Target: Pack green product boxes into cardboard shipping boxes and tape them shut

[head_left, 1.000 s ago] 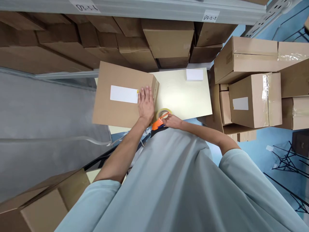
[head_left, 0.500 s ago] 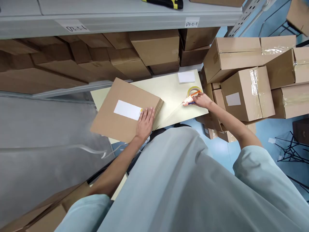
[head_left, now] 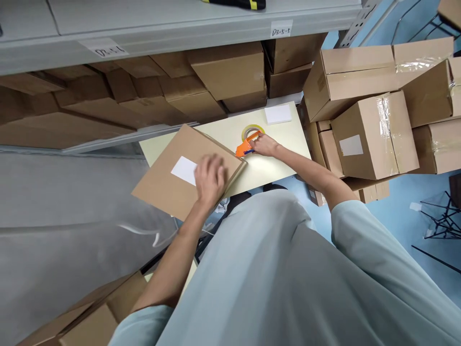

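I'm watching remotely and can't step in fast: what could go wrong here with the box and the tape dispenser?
The flat cardboard box overhangs the near-left edge of the small table; only the left hand rests on it, so it might tip off. The right hand grips the orange tape dispenser; its fingers could catch the cutter, which is too small to see.

Under my left hand (head_left: 210, 179) lies a flat brown cardboard box (head_left: 169, 185) with a plain white rectangular label (head_left: 183, 169). My right hand (head_left: 265, 144) grips an orange plastic tape dispenser (head_left: 245, 146) with a yellowish clear tape roll (head_left: 252, 130). Below both hands spreads a pale cream tabletop (head_left: 281, 161). Beyond my right hand sits a small white paper pad (head_left: 277, 114). My loose short sleeves (head_left: 355, 230) are light grey-blue. The plain brown stacked cartons (head_left: 374, 134) to the right of my right hand carry shiny clear tape.
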`<action>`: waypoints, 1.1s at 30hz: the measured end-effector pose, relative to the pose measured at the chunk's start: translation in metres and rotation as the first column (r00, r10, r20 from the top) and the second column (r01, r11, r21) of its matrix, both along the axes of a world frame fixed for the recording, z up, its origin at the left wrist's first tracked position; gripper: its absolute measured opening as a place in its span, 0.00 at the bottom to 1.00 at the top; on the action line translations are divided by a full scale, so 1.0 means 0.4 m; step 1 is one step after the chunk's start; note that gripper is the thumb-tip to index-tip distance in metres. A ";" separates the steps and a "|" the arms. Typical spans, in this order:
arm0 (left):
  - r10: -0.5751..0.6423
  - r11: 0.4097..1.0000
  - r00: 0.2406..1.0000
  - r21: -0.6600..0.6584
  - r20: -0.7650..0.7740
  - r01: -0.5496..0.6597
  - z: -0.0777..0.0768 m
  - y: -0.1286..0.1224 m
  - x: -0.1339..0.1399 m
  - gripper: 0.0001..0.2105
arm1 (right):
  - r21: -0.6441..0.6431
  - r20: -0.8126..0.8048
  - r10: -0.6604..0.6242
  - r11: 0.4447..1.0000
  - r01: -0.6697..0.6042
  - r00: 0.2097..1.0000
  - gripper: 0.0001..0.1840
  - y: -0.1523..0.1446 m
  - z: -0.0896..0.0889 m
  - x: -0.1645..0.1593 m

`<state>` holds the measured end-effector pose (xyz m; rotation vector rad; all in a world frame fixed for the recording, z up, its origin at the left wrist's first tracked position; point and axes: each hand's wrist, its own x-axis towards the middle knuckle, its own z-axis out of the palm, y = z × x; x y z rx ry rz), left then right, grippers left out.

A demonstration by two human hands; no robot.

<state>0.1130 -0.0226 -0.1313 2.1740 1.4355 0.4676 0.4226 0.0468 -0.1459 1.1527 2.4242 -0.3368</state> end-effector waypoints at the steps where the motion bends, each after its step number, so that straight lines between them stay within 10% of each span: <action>1: 0.146 0.988 0.989 0.037 0.007 -0.147 -0.002 0.050 0.011 0.29 | -0.002 -0.008 -0.006 1.000 0.006 1.000 0.24 -0.004 -0.004 -0.015; 5: 0.467 0.884 0.882 -0.013 0.059 -0.467 -0.047 0.273 0.034 0.37 | -0.006 -0.036 -0.006 1.000 0.005 0.999 0.27 -0.025 -0.021 -0.064; 9: 0.449 0.888 0.892 -0.135 0.047 -0.439 -0.094 0.364 0.036 0.34 | -0.001 -0.060 -0.001 1.000 0.001 0.998 0.21 -0.064 -0.032 -0.098; 16: 0.041 0.998 0.999 -0.042 0.033 -0.039 -0.060 0.189 0.117 0.29 | -0.046 -0.158 0.075 0.996 -0.083 0.985 0.25 -0.236 -0.040 -0.136; 22: -0.267 0.960 0.963 -0.079 0.020 0.268 -0.028 0.079 0.169 0.28 | -0.061 -0.259 0.095 0.992 -0.114 0.961 0.19 -0.327 -0.054 -0.197; 33: -0.149 0.978 0.981 -0.162 -0.122 0.128 -0.043 0.067 0.178 0.32 | -0.125 -0.264 -0.003 0.992 -0.031 0.965 0.19 -0.315 -0.037 -0.198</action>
